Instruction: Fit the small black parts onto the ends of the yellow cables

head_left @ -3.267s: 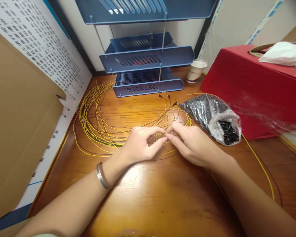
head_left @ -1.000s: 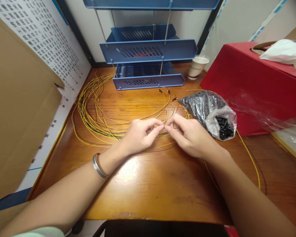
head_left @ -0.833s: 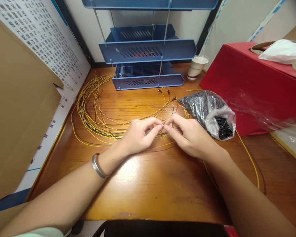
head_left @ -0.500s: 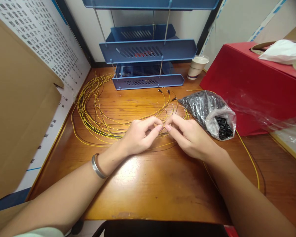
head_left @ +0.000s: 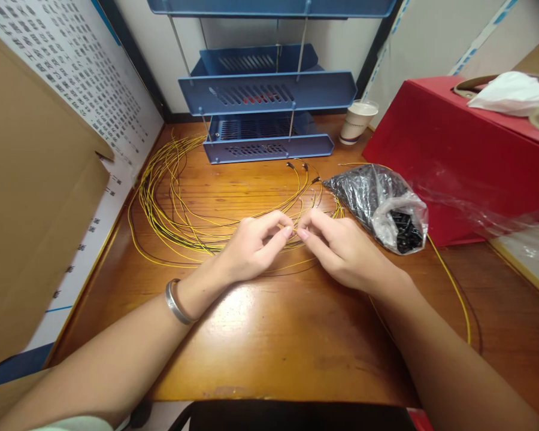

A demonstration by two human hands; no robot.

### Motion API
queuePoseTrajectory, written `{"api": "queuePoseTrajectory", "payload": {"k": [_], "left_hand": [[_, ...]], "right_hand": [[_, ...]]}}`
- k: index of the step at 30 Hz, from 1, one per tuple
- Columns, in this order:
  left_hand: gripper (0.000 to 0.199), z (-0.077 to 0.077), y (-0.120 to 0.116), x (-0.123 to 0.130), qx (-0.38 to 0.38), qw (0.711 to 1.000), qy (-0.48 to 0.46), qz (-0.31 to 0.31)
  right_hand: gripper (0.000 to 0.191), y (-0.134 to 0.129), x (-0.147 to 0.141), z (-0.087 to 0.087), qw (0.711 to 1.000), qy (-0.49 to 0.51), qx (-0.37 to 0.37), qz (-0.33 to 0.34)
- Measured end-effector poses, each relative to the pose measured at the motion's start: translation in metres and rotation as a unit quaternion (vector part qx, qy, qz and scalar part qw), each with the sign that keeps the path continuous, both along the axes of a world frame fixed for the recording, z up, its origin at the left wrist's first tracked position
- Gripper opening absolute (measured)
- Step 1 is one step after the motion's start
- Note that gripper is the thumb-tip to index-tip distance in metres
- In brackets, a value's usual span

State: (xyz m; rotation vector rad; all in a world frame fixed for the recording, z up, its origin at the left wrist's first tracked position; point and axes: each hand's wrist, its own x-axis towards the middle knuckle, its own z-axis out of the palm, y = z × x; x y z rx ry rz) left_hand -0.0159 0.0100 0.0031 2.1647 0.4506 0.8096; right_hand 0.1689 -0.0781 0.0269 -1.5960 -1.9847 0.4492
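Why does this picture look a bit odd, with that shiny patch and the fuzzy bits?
Head view: white glare on the table below the left hand; glints on the plastic bag. Head view: print on the left panel looks smeared; detail between the fingertips is too small to read. Head view: the top right corner is dark.

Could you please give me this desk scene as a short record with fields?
left hand: thumb and index fingertips close together; anything between them too small to tell
right hand: same pose, fingertips facing the left hand's
wires: yellow and dark, looped loosely, partly behind the hands
dark-tipped wire ends: three, beyond the hands
plastic bag: mouth open, black pieces showing
bracelet: silver, left wrist
back of desk: blue tray rack, paper cup
right side: red box, white tissue on top
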Motion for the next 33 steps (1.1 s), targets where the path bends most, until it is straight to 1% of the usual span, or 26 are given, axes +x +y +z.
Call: {"api": "queuePoseTrajectory", "payload": {"k": [9,19,24,30,33], "left_hand": [[0.016,-0.0044,0.0021,0.0003,-0.002,1.0,-0.001,-0.01],[0.014,0.0002,-0.0006,0.0021,-0.012,1.0,-0.003,-0.02],[0.013,-0.0005,0.0006,0.0019,0.003,1.0,-0.005,-0.019],[0.013,-0.002,0.0007,0.002,0.012,1.0,0.007,-0.009],[0.014,-0.0026,0.0011,0.0026,0.032,0.999,0.007,0.004]], "right_hand": [[0.018,0.0002,-0.0013,0.0,1.0,0.0,0.01,0.01],[0.019,0.0004,-0.0026,-0.0009,1.0,-0.011,0.018,0.008],[0.019,0.0008,-0.0023,-0.0012,1.0,-0.012,0.003,0.002],[0.019,0.0002,-0.0011,-0.0009,1.0,-0.021,0.005,0.0],[0.02,0.0006,-0.0004,-0.0014,1.0,-0.029,0.003,-0.007]]}}
